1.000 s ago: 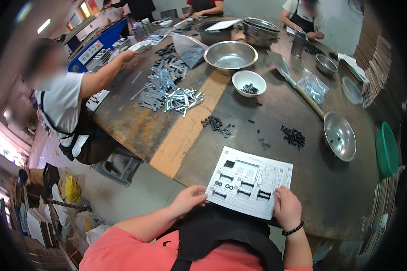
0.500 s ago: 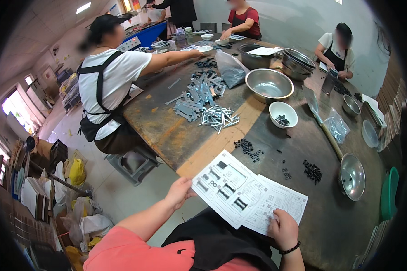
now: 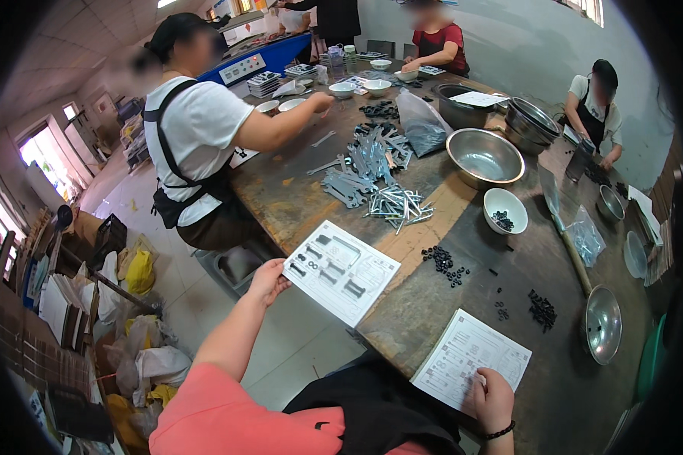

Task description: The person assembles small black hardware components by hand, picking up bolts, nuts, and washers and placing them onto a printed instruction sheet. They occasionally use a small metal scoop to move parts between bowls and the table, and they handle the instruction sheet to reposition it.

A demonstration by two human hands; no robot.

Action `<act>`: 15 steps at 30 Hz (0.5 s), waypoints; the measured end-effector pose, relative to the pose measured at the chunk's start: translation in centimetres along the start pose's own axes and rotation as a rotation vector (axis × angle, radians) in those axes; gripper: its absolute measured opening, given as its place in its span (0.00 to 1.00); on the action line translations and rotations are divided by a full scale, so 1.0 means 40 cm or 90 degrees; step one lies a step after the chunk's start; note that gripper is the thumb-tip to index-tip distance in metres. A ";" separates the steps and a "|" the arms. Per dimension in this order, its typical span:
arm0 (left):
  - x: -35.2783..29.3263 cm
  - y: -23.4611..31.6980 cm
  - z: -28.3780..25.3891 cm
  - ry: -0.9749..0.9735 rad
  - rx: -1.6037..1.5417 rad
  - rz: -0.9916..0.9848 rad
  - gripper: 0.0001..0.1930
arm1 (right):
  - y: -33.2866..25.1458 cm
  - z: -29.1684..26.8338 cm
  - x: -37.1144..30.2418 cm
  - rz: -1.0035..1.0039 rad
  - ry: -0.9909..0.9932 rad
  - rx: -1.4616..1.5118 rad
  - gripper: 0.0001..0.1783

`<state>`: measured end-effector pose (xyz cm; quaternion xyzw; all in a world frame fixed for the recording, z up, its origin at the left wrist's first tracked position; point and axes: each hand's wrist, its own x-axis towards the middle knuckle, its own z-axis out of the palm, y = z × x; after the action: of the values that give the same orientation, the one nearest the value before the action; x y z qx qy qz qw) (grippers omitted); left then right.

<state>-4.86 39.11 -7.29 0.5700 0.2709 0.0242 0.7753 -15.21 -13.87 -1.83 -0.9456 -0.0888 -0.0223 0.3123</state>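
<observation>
My left hand (image 3: 267,282) pinches the left edge of a white printed card (image 3: 372,292) that carries black bolts, nuts and what looks like a hex key. The card is over the table's front left edge. Closer to me and to the right, a stack of printed sheets (image 3: 474,356) overlaps the front edge. My right hand (image 3: 495,400), with a black bead bracelet at the wrist, has its fingers curled over the lower right part of the stack. Just beyond lie black nuts (image 3: 445,264) and a small heap of black bolts (image 3: 541,311).
Wrenches (image 3: 370,159) and silver rods (image 3: 398,206) are piled mid-table. Around them stand a steel basin (image 3: 484,173), a white bowl (image 3: 505,205) with black parts, and a long-handled ladle (image 3: 603,334). One co-worker (image 3: 205,136) sits at left; others are at the far side.
The card in my left hand has moved left and away from the sheets at my right hand; the two overlapped before. The view has shifted. The left co-worker's arm has drawn back.
</observation>
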 end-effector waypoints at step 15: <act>0.167 0.078 -0.102 0.172 0.042 0.070 0.11 | 0.014 0.007 0.012 0.001 0.011 -0.007 0.11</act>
<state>-0.17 46.07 -7.96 0.6006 0.3418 0.1344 0.7102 -14.64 -14.05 -2.34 -0.9472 -0.0854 -0.0304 0.3077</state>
